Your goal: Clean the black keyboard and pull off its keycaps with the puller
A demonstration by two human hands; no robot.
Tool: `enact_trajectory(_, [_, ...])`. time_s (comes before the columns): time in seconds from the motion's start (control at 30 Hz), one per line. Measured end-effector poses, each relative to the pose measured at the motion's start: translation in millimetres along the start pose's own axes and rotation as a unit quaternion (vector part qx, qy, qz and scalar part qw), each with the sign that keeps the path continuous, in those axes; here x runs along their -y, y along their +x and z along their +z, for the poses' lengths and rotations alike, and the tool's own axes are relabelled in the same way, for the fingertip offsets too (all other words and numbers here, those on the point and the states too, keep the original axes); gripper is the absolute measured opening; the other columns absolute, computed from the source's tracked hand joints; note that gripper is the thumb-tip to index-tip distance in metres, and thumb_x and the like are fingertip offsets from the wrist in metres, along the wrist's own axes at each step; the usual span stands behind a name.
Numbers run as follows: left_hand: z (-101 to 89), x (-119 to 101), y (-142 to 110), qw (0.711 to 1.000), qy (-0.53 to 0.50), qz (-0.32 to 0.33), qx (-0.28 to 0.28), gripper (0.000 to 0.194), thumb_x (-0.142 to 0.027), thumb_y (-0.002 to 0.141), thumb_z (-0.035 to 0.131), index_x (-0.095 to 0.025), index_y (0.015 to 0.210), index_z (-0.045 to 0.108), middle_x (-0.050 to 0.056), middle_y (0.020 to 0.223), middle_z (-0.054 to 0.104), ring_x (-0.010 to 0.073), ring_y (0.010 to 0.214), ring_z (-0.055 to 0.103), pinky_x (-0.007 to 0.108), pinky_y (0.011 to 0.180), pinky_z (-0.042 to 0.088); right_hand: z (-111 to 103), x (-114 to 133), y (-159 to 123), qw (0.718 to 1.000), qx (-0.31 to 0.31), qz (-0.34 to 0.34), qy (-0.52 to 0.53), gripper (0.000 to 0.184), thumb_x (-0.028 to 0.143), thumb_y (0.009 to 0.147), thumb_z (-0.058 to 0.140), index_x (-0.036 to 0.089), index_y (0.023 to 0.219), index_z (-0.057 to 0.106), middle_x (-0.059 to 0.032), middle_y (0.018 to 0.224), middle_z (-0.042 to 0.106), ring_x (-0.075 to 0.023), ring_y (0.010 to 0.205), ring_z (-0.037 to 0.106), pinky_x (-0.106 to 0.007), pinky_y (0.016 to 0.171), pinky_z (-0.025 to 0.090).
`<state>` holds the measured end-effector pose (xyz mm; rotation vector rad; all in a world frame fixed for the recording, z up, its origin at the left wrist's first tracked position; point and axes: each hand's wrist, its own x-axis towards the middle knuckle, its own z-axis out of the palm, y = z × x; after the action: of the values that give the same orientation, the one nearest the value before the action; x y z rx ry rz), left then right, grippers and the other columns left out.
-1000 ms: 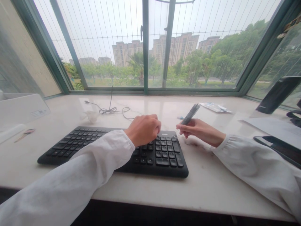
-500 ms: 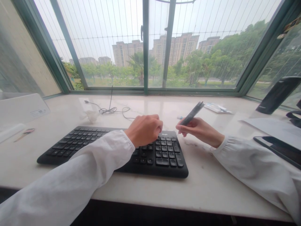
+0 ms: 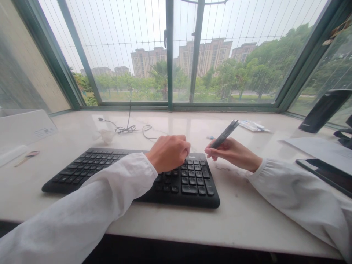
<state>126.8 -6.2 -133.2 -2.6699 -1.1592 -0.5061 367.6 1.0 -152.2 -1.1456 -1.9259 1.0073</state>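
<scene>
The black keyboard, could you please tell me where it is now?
In the head view, the black keyboard lies on the marble window sill, under the left hand, just left of the right hand.

I have a wide stretch of marble sill (image 3: 242, 216) at lower right, below the right hand (image 3: 233, 154) and its slim dark stick (image 3: 224, 134), running to the phone (image 3: 324, 176) at the right edge. The left hand (image 3: 167, 154) sits over the black keyboard (image 3: 82, 165), which blocks lower centre. Up top, I can pass between the hands and the window frame (image 3: 170, 55) — only the tangled cable (image 3: 126, 128) at upper left and the plastic packet (image 3: 254, 125) at upper right lie in the way.
</scene>
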Motion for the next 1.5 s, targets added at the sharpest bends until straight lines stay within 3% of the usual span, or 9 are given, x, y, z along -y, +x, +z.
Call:
enact_trajectory(0.37, [-1.2,-2,0,1.0,-0.004,-0.003,0.002,0.027,-0.019,0.086,0.048,-0.022,0.075,0.072,0.002,0.087,0.068,0.0144,0.063,0.056,0.028,0.055,0.034,-2,1,-4,0.998,0.012,-0.04,-0.05,0.045,0.063,0.076,0.068,0.017,0.077,0.069,-0.005,0.072,0.07,-0.0176,0.066,0.062,-0.032,0.062,0.05])
enact_trajectory(0.57, [-1.1,-2,0,1.0,-0.004,-0.001,-0.003,0.027,-0.018,0.086,0.047,-0.021,0.073,0.071,0.002,0.086,0.068,0.0138,0.061,0.054,0.028,0.055,0.032,-1,-5,-3,0.998,0.019,-0.054,-0.03,0.042,0.058,0.078,0.07,0.016,0.081,0.066,-0.0043,0.068,0.065,-0.0159,0.063,0.059,-0.03,0.058,0.048])
enact_trajectory(0.8, [-1.3,-2,0,1.0,-0.002,-0.003,0.004,0.026,-0.02,0.086,0.048,-0.022,0.075,0.072,0.002,0.088,0.068,0.0144,0.063,0.056,0.028,0.055,0.033,3,-8,0,0.995,0.015,-0.099,0.012,0.04,0.057,0.08,0.07,0.017,0.083,0.066,-0.0032,0.076,0.064,-0.0146,0.067,0.058,-0.03,0.064,0.049])
enact_trajectory(1.07, [1.4,-1,0,1.0,0.0,0.003,0.003,0.027,-0.019,0.087,0.047,-0.023,0.074,0.071,0.001,0.086,0.068,0.0142,0.062,0.054,0.028,0.054,0.031,1,-4,1,0.996,0.048,-0.072,0.015,0.046,0.062,0.078,0.068,0.017,0.084,0.067,-0.0041,0.077,0.066,-0.0158,0.07,0.059,-0.032,0.067,0.048])
enact_trajectory(1.3, [0.7,-3,0,1.0,0.004,0.008,0.003,0.028,-0.02,0.087,0.046,-0.022,0.075,0.071,0.002,0.086,0.068,0.0147,0.062,0.055,0.029,0.053,0.03,2,-2,-3,0.994,0.052,-0.097,-0.014,0.039,0.056,0.082,0.067,0.017,0.088,0.067,-0.0052,0.079,0.066,-0.0174,0.074,0.059,-0.031,0.066,0.047])
enact_trajectory(1.5, [0.4,-4,0,1.0,0.006,0.014,0.0,0.027,-0.021,0.088,0.046,-0.022,0.075,0.07,0.001,0.087,0.068,0.0141,0.061,0.054,0.028,0.053,0.027,4,0,-3,0.995,0.034,-0.085,-0.024,0.046,0.062,0.073,0.073,0.019,0.088,0.071,-0.0063,0.08,0.069,-0.0208,0.076,0.062,-0.033,0.068,0.05])
